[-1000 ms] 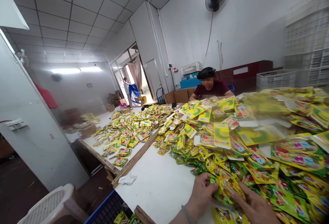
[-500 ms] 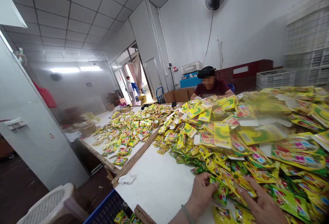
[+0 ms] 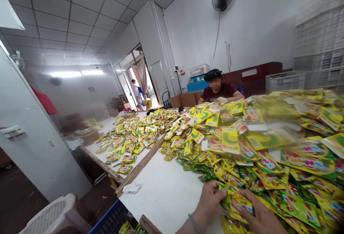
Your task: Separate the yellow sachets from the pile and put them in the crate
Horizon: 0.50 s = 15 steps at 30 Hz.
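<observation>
Near the table's front edge, my left hand (image 3: 211, 199) pinches a small green-and-yellow packet (image 3: 223, 192) between thumb and fingers. Close beside it, my right hand (image 3: 260, 212) has its fingers closed on a shiny yellow packet (image 3: 244, 202) with coloured print. The two packets meet or overlap between my hands; their lower edges are partly hidden. More yellow packets (image 3: 232, 224) lie under my hands. Just beyond and to the right rises a heap of green and yellow packets (image 3: 298, 205), topped by flat yellow cartons (image 3: 230, 140).
A wooden strip (image 3: 142, 162) divides the white tabletop (image 3: 166, 184) from a second table with more cartons (image 3: 145, 130). A crumpled tissue (image 3: 132, 188) lies at the left. Below the edge stands a blue crate (image 3: 110, 219) beside a plastic stool (image 3: 51, 216). Across the heap sits a person (image 3: 220, 89).
My right hand has moved left, bringing a yellow packet up against the one in my left hand. My left hand has stayed nearly in place. The view has shifted slightly.
</observation>
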{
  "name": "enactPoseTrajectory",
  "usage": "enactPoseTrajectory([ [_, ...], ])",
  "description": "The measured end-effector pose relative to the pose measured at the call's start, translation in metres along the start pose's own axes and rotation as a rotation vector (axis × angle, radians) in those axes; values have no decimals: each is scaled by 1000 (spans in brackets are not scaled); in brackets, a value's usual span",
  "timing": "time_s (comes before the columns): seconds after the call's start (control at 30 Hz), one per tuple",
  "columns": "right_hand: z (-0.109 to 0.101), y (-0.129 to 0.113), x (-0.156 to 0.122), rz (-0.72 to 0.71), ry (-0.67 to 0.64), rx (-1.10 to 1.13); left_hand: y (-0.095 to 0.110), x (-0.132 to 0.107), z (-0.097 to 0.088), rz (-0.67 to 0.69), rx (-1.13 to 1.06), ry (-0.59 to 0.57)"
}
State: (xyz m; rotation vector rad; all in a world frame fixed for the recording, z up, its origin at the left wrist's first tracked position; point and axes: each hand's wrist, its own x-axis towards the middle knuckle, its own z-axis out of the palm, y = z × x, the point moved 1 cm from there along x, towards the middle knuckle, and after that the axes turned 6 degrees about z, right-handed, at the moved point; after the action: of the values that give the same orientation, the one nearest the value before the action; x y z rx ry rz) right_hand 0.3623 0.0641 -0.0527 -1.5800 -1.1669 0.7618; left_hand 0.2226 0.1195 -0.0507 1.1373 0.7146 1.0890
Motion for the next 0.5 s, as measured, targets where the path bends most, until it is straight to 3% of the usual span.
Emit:
enactPoseTrajectory([
  [0.17,0,4,0,61,2,1,2,-1,0,-1,68,2],
  [0.5,-1,-3,-1,36,-50,-46,5,-5,1,17,40,-37],
])
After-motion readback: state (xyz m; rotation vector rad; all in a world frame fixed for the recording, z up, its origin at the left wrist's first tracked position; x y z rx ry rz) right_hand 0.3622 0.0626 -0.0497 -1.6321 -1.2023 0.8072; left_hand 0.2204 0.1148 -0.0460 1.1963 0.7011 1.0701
